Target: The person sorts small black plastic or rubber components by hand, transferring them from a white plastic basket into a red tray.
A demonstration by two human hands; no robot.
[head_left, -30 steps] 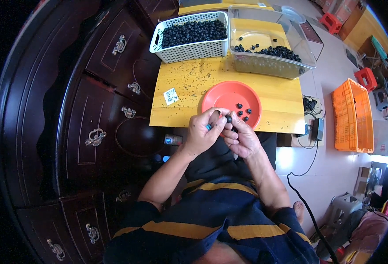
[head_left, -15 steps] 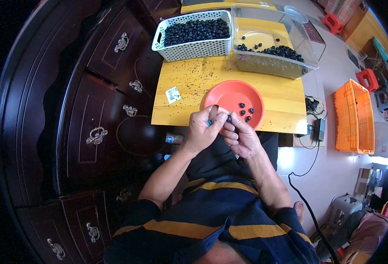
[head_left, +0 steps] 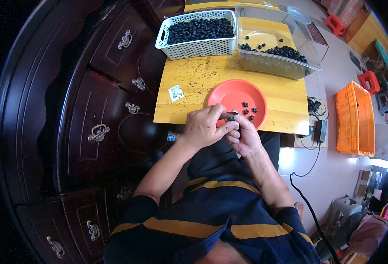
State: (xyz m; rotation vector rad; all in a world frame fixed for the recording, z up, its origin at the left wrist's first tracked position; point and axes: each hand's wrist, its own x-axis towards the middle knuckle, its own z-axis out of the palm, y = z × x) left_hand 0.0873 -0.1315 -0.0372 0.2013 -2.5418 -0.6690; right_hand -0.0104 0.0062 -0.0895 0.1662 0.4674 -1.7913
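My left hand point(head_left: 203, 126) is closed around a small knife point(head_left: 227, 115), whose blade points to the right over the near rim of a red bowl point(head_left: 215, 94). Pinched in my right hand point(head_left: 247, 138) is a small dark round ball point(head_left: 231, 118), and the blade meets it or lies just above it. More dark shapes seem tucked under the right fingers, too hidden to name. Several like balls point(head_left: 246, 111) lie in the right half of the bowl.
Behind the bowl stand a white perforated basket point(head_left: 198, 47) full of dark balls and a clear plastic bin point(head_left: 269, 68) with fewer. Dark crumbs and a printed white card point(head_left: 175, 93) lie on the yellow table point(head_left: 286, 99). Right: an orange crate point(head_left: 348, 119) and cable point(head_left: 308, 202).
My left hand has turned so its back faces up, and the knife blade now reaches across to the ball. My right hand still pinches it. The whole view has shifted slightly.
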